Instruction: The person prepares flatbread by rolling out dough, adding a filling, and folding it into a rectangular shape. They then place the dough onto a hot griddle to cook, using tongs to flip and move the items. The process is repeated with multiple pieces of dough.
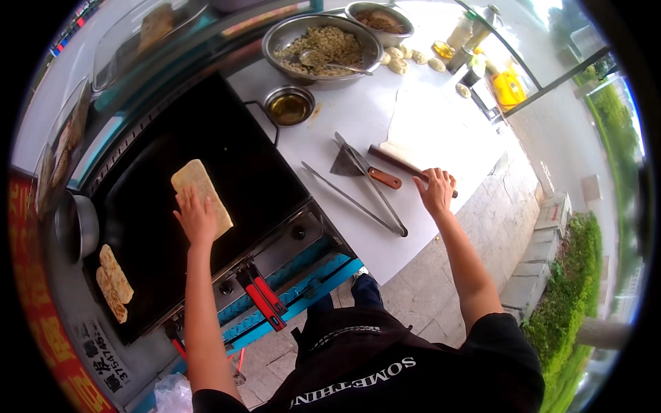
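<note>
My left hand [198, 214] lies flat, fingers spread, on a pale rectangular flatbread [205, 181] on the black griddle [155, 206]. It presses on the bread without gripping it. On the white worktop, my right hand [438, 191] curls over the near end of a dark wooden rolling pin [395, 158], thumb out to the side. Against the pin's far side is a thin, pale sheet of dough [413, 121], washed out by glare. Left of the pin, metal tongs [381, 199] lie spread, one arm across a scraper with a wooden handle [384, 177].
Two browned flatbreads [114, 273] lie at the griddle's left corner beside a metal bowl [77, 224]. A bowl of oil [289, 107], a large bowl of filling [330, 44], a smaller bowl [382, 21] and several dough balls [398, 65] stand at the back. Red-handled tools [263, 297] hang in front.
</note>
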`<action>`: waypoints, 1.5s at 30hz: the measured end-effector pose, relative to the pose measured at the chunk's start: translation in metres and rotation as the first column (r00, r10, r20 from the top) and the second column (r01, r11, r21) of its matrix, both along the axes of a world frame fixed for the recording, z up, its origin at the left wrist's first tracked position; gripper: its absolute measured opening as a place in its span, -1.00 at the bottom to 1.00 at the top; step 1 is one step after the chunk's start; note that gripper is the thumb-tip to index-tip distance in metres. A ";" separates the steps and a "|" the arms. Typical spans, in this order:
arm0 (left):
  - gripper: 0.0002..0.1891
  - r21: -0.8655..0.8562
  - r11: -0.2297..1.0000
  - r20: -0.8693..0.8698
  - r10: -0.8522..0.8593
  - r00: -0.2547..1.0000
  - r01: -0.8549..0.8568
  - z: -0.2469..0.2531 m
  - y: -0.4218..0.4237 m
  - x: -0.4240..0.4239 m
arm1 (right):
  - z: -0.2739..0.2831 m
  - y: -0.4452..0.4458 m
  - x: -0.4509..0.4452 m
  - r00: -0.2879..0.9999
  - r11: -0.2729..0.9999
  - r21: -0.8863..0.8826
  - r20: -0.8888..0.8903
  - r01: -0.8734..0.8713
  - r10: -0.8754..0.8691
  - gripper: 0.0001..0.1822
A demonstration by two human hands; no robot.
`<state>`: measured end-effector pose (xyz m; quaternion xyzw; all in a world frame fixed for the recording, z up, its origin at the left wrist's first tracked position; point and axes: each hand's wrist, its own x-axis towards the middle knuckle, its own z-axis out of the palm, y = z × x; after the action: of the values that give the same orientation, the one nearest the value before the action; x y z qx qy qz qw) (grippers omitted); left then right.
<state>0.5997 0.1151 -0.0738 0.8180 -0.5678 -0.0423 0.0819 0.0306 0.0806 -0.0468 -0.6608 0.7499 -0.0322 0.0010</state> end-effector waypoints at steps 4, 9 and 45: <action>-0.41 -0.018 0.998 0.059 -0.063 0.996 0.064 -0.010 -0.010 -0.007 | -0.047 0.004 -0.029 0.997 0.981 -0.177 -0.011 -0.076 0.075 -0.43; -0.28 0.011 0.998 0.161 -0.060 0.985 0.059 -0.005 -0.019 -0.023 | -0.069 0.012 -0.028 0.998 0.998 0.041 -0.048 -0.038 0.040 -0.37; -0.72 0.221 0.745 -0.957 0.040 -0.288 -0.630 -0.029 0.278 -0.160 | 0.056 0.116 0.020 0.475 0.882 0.154 0.876 -0.445 0.086 -0.42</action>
<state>0.4394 0.3931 -0.1030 0.5819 -0.0237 -0.4966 0.6436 0.0510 0.1965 0.0092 -0.6572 0.5297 -0.2108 0.4930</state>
